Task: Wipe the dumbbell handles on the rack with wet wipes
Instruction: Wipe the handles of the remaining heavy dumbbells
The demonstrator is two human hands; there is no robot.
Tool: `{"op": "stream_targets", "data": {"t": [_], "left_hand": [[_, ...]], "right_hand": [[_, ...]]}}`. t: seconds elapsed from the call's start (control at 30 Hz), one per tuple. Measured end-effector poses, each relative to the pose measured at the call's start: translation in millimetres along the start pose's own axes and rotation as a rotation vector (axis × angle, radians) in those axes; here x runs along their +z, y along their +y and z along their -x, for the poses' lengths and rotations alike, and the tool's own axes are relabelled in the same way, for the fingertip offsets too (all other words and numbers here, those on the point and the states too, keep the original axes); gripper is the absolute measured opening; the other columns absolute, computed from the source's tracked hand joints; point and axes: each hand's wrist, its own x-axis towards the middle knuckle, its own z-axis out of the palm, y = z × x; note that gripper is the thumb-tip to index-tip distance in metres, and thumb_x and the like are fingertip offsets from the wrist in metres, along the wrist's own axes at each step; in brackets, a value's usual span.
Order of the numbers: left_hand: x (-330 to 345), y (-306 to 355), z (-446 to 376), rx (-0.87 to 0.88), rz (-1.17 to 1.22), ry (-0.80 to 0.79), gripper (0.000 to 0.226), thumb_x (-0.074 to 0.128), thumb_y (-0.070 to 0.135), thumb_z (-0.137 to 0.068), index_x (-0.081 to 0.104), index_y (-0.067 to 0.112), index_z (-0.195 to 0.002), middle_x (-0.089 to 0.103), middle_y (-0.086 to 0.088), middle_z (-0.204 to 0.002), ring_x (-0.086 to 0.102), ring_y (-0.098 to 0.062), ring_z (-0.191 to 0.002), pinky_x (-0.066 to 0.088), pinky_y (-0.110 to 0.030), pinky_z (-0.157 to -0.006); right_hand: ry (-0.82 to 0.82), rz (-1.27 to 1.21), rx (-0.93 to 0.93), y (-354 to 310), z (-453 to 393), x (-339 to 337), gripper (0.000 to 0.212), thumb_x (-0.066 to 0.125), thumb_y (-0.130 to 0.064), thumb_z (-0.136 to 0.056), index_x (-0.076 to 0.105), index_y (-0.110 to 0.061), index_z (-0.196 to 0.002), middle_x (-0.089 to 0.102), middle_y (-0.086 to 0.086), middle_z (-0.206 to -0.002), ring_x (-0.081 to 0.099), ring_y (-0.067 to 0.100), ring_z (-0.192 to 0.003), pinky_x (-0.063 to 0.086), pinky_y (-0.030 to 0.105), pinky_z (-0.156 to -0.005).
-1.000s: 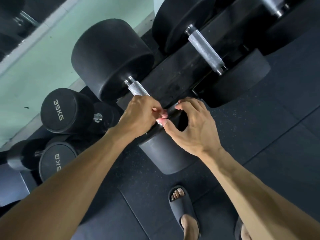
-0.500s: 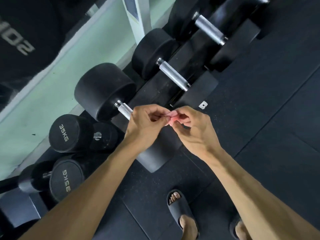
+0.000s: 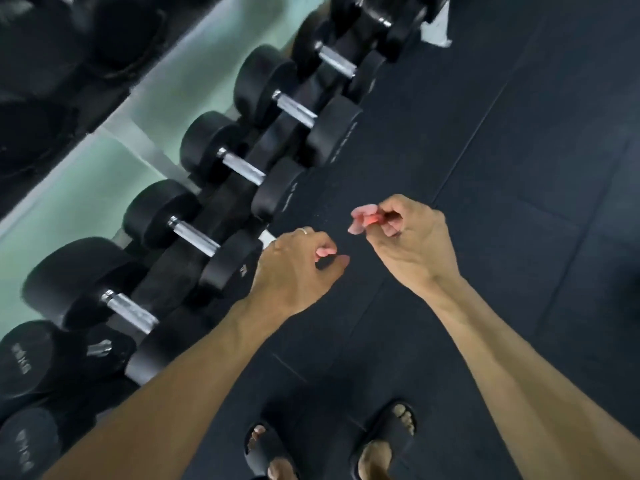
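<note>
Two hands hang over the dark floor mat (image 3: 485, 168), both clear of the rack (image 3: 221, 209) on the left. The right hand (image 3: 412, 237) pinches a small pink wad, seemingly the wet wipe (image 3: 363, 216), between thumb and curled fingertips; its grip is narrow, closed on the wad so that most of it sticks out toward the dumbbells. The left hand (image 3: 294, 268) is loosely curled; something pink shows at its fingertips, but whether that is a scrap of wipe or only a fingertip I cannot tell, so its grip is uncertain. A ring (image 3: 303, 230) sits on one finger.

Along the rack lie several black dumbbells with bare metal handles, the nearest handle (image 3: 131, 311) low on the left and another handle (image 3: 195, 236) just beyond it. Each is cradled crosswise with its handle exposed on top, which leaves it easy to reach. Neither hand touches a handle now. My guess is the wipe is being readied between handles. Two feet in black sandals (image 3: 268, 452) stand on the mat.
</note>
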Motion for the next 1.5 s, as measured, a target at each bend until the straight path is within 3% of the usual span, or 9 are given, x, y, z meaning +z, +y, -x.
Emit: {"op": "stream_targets", "data": {"t": [0.13, 0.3, 0.5, 0.67, 1.0, 1.2, 1.5], "left_hand": [[5.3, 87.2, -48.2, 0.146, -0.138, 0.006, 0.03, 0.064, 0.049, -0.087, 0.07, 0.023, -0.101, 0.066, 0.008, -0.095, 0.065, -0.014, -0.086, 0.054, -0.038, -0.076], [4.2, 165.6, -130.2, 0.257, -0.225, -0.007, 0.035, 0.06, 0.051, -0.088, 0.067, 0.023, -0.109, 0.065, 0.007, -0.1, 0.065, -0.015, -0.092, 0.052, -0.035, -0.073], [-0.8, 236.9, -266.1, 0.306, -0.223, -0.026, 0.036, 0.061, 0.05, -0.088, 0.068, 0.02, -0.108, 0.065, 0.005, -0.101, 0.062, -0.017, -0.096, 0.054, -0.038, -0.07], [-7.6, 295.6, -376.1, 0.348, -0.233, -0.059, 0.04, 0.061, 0.051, -0.089, 0.066, 0.021, -0.114, 0.065, 0.005, -0.105, 0.058, -0.014, -0.105, 0.052, -0.036, -0.072], [5.7, 428.1, -602.4, 0.32, -0.239, -0.025, 0.036, 0.062, 0.051, -0.088, 0.068, 0.02, -0.105, 0.063, 0.007, -0.1, 0.06, -0.013, -0.101, 0.055, -0.04, -0.072], [25.1, 526.8, -755.1, 0.241, -0.219, -0.016, 0.037, 0.063, 0.05, -0.087, 0.066, 0.019, -0.106, 0.062, 0.005, -0.098, 0.057, -0.016, -0.101, 0.055, -0.04, -0.07], [30.1, 641.4, -999.9, 0.265, -0.216, -0.071, 0.042, 0.064, 0.048, -0.088, 0.064, 0.017, -0.116, 0.06, 0.001, -0.107, 0.057, -0.018, -0.106, 0.053, -0.037, -0.077]], "right_hand": [[0.098, -0.025, 0.04, 11.2, -31.5, -82.0, 0.014, 0.056, -0.017, -0.091, 0.063, -0.027, -0.085, 0.07, -0.034, -0.082, 0.063, 0.008, -0.082, 0.054, 0.027, -0.075], [0.206, 0.033, 0.058, 29.5, -96.1, -160.7, 0.013, 0.056, -0.014, -0.09, 0.064, -0.023, -0.086, 0.07, -0.034, -0.083, 0.059, 0.002, -0.076, 0.052, 0.022, -0.07], [0.294, 0.074, 0.107, 53.8, -216.4, -242.3, 0.016, 0.057, -0.015, -0.09, 0.062, -0.028, -0.084, 0.069, -0.035, -0.085, 0.057, 0.006, -0.074, 0.048, 0.015, -0.066], [0.303, 0.134, 0.136, 67.1, -323.5, -307.1, 0.01, 0.057, -0.017, -0.09, 0.063, -0.023, -0.085, 0.069, -0.036, -0.087, 0.062, 0.004, -0.074, 0.053, 0.022, -0.068], [0.306, 0.123, 0.129, 138.2, -548.2, -448.0, 0.006, 0.059, -0.02, -0.089, 0.063, -0.021, -0.085, 0.071, -0.032, -0.085, 0.064, 0.003, -0.074, 0.057, 0.031, -0.069], [0.226, 0.13, 0.127, 189.2, -698.1, -551.2, 0.009, 0.057, -0.021, -0.09, 0.064, -0.022, -0.085, 0.068, -0.038, -0.087, 0.058, -0.003, -0.071, 0.051, 0.02, -0.065], [0.224, 0.162, 0.163, 246.2, -937.4, -672.4, 0.008, 0.058, -0.019, -0.088, 0.061, -0.022, -0.081, 0.071, -0.033, -0.088, 0.06, 0.001, -0.075, 0.056, 0.029, -0.073]]}}
